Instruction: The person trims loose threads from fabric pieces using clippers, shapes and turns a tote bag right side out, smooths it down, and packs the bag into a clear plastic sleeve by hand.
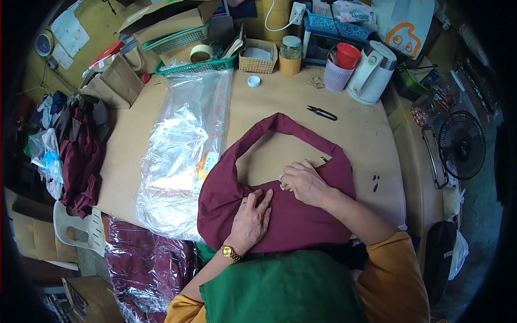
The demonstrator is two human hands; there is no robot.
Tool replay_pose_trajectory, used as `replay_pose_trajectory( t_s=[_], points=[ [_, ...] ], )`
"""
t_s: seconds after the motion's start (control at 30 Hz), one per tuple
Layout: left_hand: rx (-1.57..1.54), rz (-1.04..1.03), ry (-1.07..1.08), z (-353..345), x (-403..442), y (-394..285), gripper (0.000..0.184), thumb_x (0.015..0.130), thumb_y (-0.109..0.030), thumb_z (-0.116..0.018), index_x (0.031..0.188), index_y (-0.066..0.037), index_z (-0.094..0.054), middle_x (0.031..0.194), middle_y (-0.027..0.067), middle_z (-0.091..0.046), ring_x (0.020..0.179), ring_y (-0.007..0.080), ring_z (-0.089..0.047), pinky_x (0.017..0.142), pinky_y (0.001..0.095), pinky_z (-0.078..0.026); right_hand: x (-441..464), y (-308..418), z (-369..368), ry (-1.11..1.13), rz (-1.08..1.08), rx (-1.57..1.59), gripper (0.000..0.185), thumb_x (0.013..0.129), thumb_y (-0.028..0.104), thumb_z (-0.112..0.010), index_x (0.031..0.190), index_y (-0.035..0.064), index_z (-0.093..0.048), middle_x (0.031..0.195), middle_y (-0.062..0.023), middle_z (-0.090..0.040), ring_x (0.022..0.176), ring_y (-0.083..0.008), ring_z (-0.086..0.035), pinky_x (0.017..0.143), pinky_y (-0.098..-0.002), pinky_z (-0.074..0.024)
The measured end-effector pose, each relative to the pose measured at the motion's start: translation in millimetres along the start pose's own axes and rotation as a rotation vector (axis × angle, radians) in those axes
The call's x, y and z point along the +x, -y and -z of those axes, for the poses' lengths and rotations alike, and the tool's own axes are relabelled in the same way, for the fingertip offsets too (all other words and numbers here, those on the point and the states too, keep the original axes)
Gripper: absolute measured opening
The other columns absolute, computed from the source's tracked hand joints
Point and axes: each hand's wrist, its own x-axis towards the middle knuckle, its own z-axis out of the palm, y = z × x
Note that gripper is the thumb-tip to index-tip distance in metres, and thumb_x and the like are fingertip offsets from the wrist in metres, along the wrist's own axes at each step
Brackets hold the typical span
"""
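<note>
A maroon fabric shoulder bag (301, 220) lies on the table in front of me, its strap looped away from me. My left hand (250, 220), with a gold watch on the wrist, rests on the bag near its top edge, fingers stretched out and slightly apart. At the opening edge, my right hand (306, 184) is closed in a pinch. Something small and whitish shows at its fingertips, too hidden to name. A small metal piece (323, 160), perhaps a zipper pull, shows at the right end of the opening. Beyond the bag lie black thread snips (322, 112).
Clear plastic bags (180, 140) cover the table's left part. A white kettle (371, 72), a purple cup (337, 75), a jar (291, 48) and baskets line the back. Maroon fabric (81, 156) hangs at left; plastic-wrapped maroon goods (145, 258) sit below the table's edge.
</note>
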Motion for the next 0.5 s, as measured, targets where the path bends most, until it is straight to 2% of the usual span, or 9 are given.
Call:
replay_pose_trajectory(
  t_s=[0.1, 0.23, 0.3, 0.43, 0.5],
  points=[
    [0.038, -0.030, -0.009, 1, 1, -3, 0.047, 0.089, -0.011, -0.062, 0.135, -0.006, -0.054, 0.124, 0.0177, -0.050, 0.111, 0.0329, -0.056, 0.095, 0.0379, -0.050, 12, 1, -5, 0.063, 0.038, -0.034, 0.006, 0.074, 0.004, -0.062, 0.073, 0.0100, -0.060, 0.083, -0.0049, -0.057, 0.088, -0.0243, -0.056, 0.079, -0.0386, -0.0388],
    [0.023, 0.008, -0.015, 3, 1, -4, 0.047, 0.088, -0.012, -0.063, 0.134, -0.006, -0.056, 0.124, 0.0181, -0.051, 0.110, 0.0325, -0.056, 0.095, 0.0377, -0.049, 9, 6, -9, -0.046, 0.034, -0.017, 0.005, 0.075, 0.005, -0.061, 0.073, 0.0099, -0.060, 0.082, -0.0048, -0.057, 0.087, -0.0239, -0.056, 0.079, -0.0381, -0.0384],
    [0.021, 0.010, -0.009, 4, 0, -3, 0.046, 0.088, -0.012, -0.063, 0.134, -0.006, -0.056, 0.124, 0.0182, -0.051, 0.110, 0.0325, -0.057, 0.095, 0.0377, -0.049, 2, 4, 6, 0.035, 0.002, -0.049, 0.004, 0.075, 0.005, -0.061, 0.073, 0.0093, -0.060, 0.084, -0.0055, -0.057, 0.089, -0.0241, -0.056, 0.080, -0.0383, -0.0386],
    [0.029, 0.007, -0.009, 4, 2, -3, 0.046, 0.088, -0.013, -0.063, 0.133, -0.007, -0.057, 0.123, 0.0179, -0.053, 0.107, 0.0332, -0.058, 0.093, 0.0388, -0.050, 11, 9, -4, 0.050, 0.058, -0.162, 0.004, 0.075, 0.005, -0.060, 0.073, 0.0093, -0.060, 0.084, -0.0059, -0.057, 0.089, -0.0239, -0.055, 0.080, -0.0389, -0.0385],
    [0.037, 0.013, -0.012, 4, 3, -5, 0.047, 0.088, -0.013, -0.063, 0.134, -0.008, -0.057, 0.122, 0.0178, -0.053, 0.107, 0.0335, -0.058, 0.092, 0.0391, -0.050, 18, 13, -22, -0.032, 0.055, -0.162, 0.005, 0.072, 0.006, -0.063, 0.074, 0.0098, -0.060, 0.084, -0.0055, -0.056, 0.091, -0.0236, -0.055, 0.080, -0.0394, -0.0385]
  ],
)
